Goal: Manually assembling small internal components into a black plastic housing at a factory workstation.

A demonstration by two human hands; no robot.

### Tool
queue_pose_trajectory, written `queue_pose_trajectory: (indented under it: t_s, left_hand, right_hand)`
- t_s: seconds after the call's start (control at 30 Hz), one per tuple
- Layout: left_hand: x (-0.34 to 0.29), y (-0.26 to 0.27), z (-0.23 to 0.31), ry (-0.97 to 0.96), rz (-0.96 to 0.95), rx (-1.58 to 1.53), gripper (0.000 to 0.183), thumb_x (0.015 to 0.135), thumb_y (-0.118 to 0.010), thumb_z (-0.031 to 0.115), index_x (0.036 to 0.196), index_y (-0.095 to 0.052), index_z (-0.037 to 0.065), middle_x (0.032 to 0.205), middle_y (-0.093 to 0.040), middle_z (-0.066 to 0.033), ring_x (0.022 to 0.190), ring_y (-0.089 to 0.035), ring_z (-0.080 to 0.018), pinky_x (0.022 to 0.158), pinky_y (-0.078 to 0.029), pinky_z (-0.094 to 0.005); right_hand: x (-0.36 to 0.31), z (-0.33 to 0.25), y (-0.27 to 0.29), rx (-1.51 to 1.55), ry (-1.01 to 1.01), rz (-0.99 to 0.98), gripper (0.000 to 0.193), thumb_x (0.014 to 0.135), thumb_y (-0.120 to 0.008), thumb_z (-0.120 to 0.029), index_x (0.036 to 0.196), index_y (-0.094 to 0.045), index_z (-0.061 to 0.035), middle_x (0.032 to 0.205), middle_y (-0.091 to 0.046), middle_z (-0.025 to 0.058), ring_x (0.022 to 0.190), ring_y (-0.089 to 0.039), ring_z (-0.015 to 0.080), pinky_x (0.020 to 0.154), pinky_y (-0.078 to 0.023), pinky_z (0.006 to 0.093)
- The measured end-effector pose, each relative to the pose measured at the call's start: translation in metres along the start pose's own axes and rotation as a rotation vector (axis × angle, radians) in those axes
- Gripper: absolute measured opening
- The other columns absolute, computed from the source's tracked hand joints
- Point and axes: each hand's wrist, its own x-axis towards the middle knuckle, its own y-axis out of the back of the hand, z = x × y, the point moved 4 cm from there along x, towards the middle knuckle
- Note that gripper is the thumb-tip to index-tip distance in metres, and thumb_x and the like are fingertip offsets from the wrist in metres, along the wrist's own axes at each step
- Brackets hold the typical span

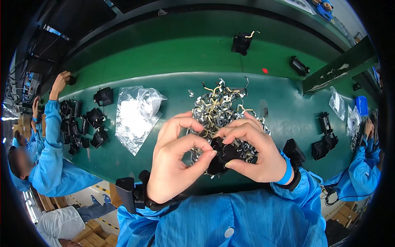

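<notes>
Close in front of my body, my right hand (pixel 257 154) grips a small black plastic housing (pixel 227 153) between thumb and fingers. My left hand (pixel 177 154) is closed in a pinch, its thumb and index fingertips at the housing's left side. Whatever sits between those left fingertips is too small to make out. Beneath and beyond both hands lies a heap of short wire harnesses (pixel 220 101), yellow, grey and black with small white connectors. My fingers and the housing hide its near part.
A clear plastic bag (pixel 133 119) lies left of the heap. Several black housings (pixel 96 117) stand farther left beside a co-worker's arm (pixel 51 131). More black parts (pixel 325 144) lie at right. On the green belt (pixel 177 53) rests a black housing with a wire (pixel 241 43). A green post (pixel 341 68) rises at right.
</notes>
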Motion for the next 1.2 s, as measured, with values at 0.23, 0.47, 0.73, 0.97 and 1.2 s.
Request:
queue_pose_trajectory:
  t_s: [0.23,0.47,0.73,0.97,1.2]
  left_hand:
    - [0.002,-0.001,-0.004,-0.021,0.040,-0.165,0.013,0.069,-0.078,0.004,0.078,-0.069,0.007,0.112,-0.057,-0.0100,0.121,-0.050,-0.0335,0.108,-0.034,-0.0486]
    - [0.001,-0.004,-0.013,-0.056,-0.087,-0.291,0.016,0.073,-0.075,0.000,0.086,-0.069,0.007,0.112,-0.054,-0.0095,0.121,-0.048,-0.0317,0.104,-0.037,-0.0444]
    - [0.004,0.001,-0.026,-0.031,0.075,-0.413,0.013,0.074,-0.073,0.000,0.084,-0.069,0.008,0.117,-0.052,-0.0091,0.125,-0.046,-0.0302,0.113,-0.026,-0.0492]
    - [0.005,0.002,-0.034,-0.002,0.057,-0.573,0.013,0.073,-0.073,0.000,0.083,-0.069,0.007,0.120,-0.050,-0.0098,0.127,-0.043,-0.0282,0.113,-0.026,-0.0473]
    - [0.008,-0.007,-0.037,0.014,0.223,-0.502,0.028,0.077,-0.069,0.002,0.105,-0.066,0.006,0.133,-0.045,-0.0098,0.129,-0.042,-0.0243,0.110,-0.029,-0.0416]
  right_hand:
    - [0.002,-0.001,0.001,0.121,-0.012,-0.054,0.040,0.074,-0.074,-0.013,0.110,-0.057,-0.0132,0.117,-0.061,0.0026,0.116,-0.055,0.0253,0.113,-0.018,0.0565]
    - [0.012,-0.005,0.000,0.143,0.048,-0.096,0.042,0.074,-0.075,-0.009,0.111,-0.054,-0.0109,0.111,-0.059,0.0021,0.109,-0.056,0.0243,0.114,-0.019,0.0532]
    - [0.034,-0.015,0.007,0.073,0.085,-0.099,0.043,0.076,-0.074,-0.010,0.114,-0.053,-0.0099,0.107,-0.059,0.0039,0.107,-0.057,0.0252,0.113,-0.018,0.0524]
    - [0.044,-0.016,0.003,0.072,0.120,-0.150,0.045,0.075,-0.074,-0.009,0.114,-0.052,-0.0091,0.106,-0.059,0.0047,0.106,-0.057,0.0268,0.113,-0.019,0.0543]
    - [0.067,-0.001,0.024,-0.172,0.168,0.056,0.044,0.072,-0.073,-0.008,0.111,-0.054,-0.0072,0.108,-0.059,0.0087,0.107,-0.054,0.0294,0.111,-0.026,0.0522]
